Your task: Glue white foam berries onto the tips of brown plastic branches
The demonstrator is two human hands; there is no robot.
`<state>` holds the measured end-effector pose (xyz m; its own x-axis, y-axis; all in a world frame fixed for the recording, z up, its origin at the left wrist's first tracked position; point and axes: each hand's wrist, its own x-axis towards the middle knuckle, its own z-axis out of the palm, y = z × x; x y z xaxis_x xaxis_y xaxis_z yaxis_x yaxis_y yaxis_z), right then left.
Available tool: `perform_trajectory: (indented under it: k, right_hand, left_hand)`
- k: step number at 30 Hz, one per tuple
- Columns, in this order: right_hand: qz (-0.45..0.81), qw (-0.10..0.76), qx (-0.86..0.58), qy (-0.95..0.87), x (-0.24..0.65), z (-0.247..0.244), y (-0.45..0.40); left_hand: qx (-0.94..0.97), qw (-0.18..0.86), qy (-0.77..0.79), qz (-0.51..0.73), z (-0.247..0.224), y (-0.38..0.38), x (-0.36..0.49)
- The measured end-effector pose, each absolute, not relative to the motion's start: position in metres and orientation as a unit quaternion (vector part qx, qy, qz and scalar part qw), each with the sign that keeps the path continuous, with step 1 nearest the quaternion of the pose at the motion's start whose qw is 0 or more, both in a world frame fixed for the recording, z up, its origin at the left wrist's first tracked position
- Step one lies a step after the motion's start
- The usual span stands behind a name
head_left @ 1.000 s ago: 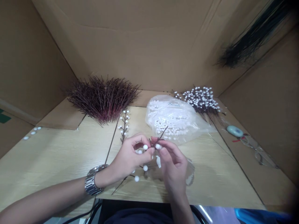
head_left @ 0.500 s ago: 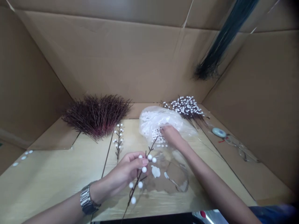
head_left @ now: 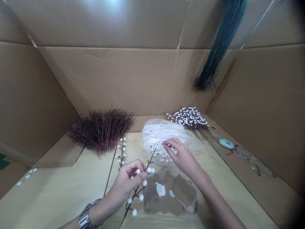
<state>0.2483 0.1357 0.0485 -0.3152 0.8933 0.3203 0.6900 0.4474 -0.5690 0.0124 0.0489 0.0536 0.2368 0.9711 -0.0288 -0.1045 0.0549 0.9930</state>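
Observation:
My left hand (head_left: 133, 176) is closed, pinching a brown artificial twig (head_left: 134, 194) with white berries along it. The twig slants, its bare tip pointing up towards the bag. My right hand (head_left: 179, 156) is over the mouth of a clear plastic bag (head_left: 166, 127), finger and thumb drawn together. Whatever is between those fingertips is too small to make out. Loose white berries (head_left: 157, 149) spill from the bag just beside and under the fingers. Below the hands lies a torn piece of cardboard (head_left: 154, 202) with a white patch (head_left: 160, 190) on it.
A pile of bare dark twigs (head_left: 102, 130) lies back left, with a berried twig (head_left: 122, 151) beside it. Finished-looking berried twigs (head_left: 190, 117) lie back right. Eyeglasses (head_left: 245, 156) and a pale blue oval object (head_left: 226, 143) rest at right. Dark green strands (head_left: 219, 47) hang above. Cardboard walls (head_left: 114, 79) surround the table.
My right hand has drawn back from inside the bag's berries, and its fingertips now show. The left hand still holds the twig. The whole view has shifted, with things lower in frame.

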Motion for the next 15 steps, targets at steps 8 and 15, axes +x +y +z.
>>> perform_trajectory:
  k: [8, 15]
  right_hand:
    - [0.234, 0.337, -0.478, -0.777, 0.248, 0.059, 0.123]
    - [0.446, 0.374, -0.368, -0.726, 0.240, 0.110, 0.090]
  left_hand:
    - [0.522, 0.589, 0.427, 0.445, 0.048, 0.050, 0.015]
    - [0.588, 0.569, 0.402, 0.410, 0.057, 0.045, 0.018]
